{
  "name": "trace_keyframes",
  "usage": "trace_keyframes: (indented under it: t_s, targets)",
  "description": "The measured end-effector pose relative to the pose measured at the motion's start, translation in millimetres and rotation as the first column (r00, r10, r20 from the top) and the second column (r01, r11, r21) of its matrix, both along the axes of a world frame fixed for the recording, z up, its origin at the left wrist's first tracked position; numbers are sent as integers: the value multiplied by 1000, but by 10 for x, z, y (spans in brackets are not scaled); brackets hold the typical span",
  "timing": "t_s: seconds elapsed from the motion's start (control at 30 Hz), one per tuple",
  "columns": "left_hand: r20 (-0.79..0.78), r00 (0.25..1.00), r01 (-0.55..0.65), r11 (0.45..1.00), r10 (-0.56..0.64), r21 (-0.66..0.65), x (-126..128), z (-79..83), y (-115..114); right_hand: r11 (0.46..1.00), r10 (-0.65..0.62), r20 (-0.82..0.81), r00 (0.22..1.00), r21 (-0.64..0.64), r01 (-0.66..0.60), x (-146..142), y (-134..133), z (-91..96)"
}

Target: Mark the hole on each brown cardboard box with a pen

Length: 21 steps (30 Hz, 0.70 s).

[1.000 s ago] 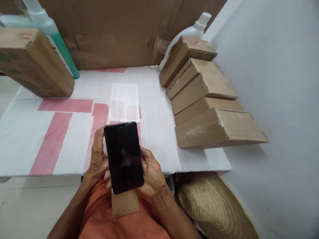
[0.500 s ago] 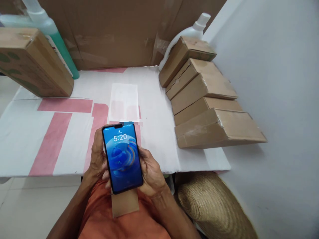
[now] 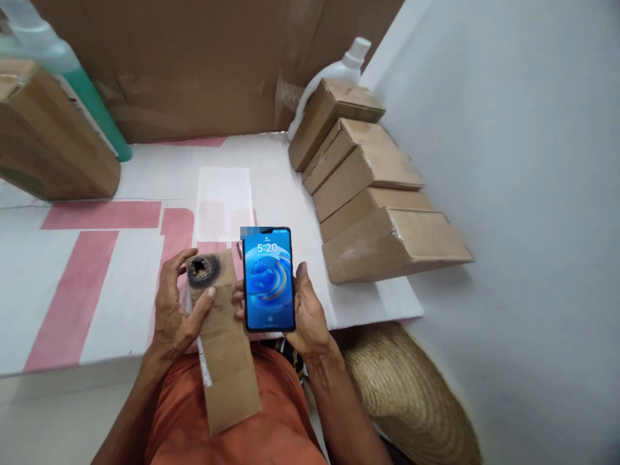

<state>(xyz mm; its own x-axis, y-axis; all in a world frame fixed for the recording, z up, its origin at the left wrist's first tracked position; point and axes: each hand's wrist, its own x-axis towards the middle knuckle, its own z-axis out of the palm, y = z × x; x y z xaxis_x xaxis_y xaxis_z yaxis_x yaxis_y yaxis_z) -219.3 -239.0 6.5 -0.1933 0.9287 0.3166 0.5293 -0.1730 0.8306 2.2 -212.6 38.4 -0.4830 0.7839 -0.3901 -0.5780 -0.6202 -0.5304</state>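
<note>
My right hand point(image 3: 310, 313) grips a black smartphone point(image 3: 268, 279) upright, its lit screen showing a blue wallpaper and the time 5:20. Beside it, my left hand point(image 3: 177, 310) holds a long brown cardboard strip point(image 3: 225, 349) with a dark ragged hole near its top end, thumb pressed on its face. The strip's lower end hangs over my orange-clad lap. Both hands hover at the near edge of a white table with pink stripes point(image 3: 97, 258).
Several flat brown cardboard boxes point(image 3: 372, 200) lean in a row at the table's right. A white bottle point(image 3: 334, 74) stands behind them, a green bottle point(image 3: 72, 84) and a big box point(image 3: 48, 139) at far left. A white sheet point(image 3: 223, 200) lies mid-table; a straw hat point(image 3: 402, 387) sits below.
The phone's screen lit up, then my right hand carried it to the right. My left hand drew the cardboard strip out from behind the phone, exposing its hole. The view shifted.
</note>
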Motion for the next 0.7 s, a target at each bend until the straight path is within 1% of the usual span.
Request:
trace_keyframes:
  t_s: [0.07,0.1,0.13,0.17,0.2,0.27,0.3,0.33,0.4,0.5,0.6,0.7]
  targets:
    - [15,1000,-9,1000,10,-24,-27,-1,4,998,-60,134,989,20,58,126,77,-155]
    - [20,1000,-13,999,14,-34,-35,-1,7,995,-96,217,972,26,93,181,118,-254]
    - [20,1000,-16,999,17,-41,-38,0,12,992,-128,313,941,46,120,228,160,-362]
    - [19,1000,-19,999,20,-44,-38,2,16,988,-153,434,888,96,123,265,202,-474]
    - [16,1000,-21,999,21,-46,-36,5,20,981,-178,563,807,169,99,291,243,-582]
    - [12,1000,-24,998,25,-57,-31,12,24,950,-238,765,599,311,-19,311,317,-767]
    - [14,999,-27,997,28,-66,-30,14,22,931,-270,821,503,356,-81,307,348,-835]
    - [19,999,-34,997,35,-76,-31,15,19,916,-297,852,431,382,-123,297,374,-884]
    - [31,998,-55,993,59,-101,-38,19,11,902,-334,875,351,405,-151,266,412,-931]
    - [34,994,-101,986,106,-132,-48,30,12,889,-371,898,236,417,-191,208,432,-916]
    - [46,990,-124,979,133,-162,-33,34,24,881,-401,906,137,422,-213,164,398,-847]
    - [103,985,-114,975,135,-192,-11,-44,-21,873,-433,901,32,428,-232,144,286,-722]
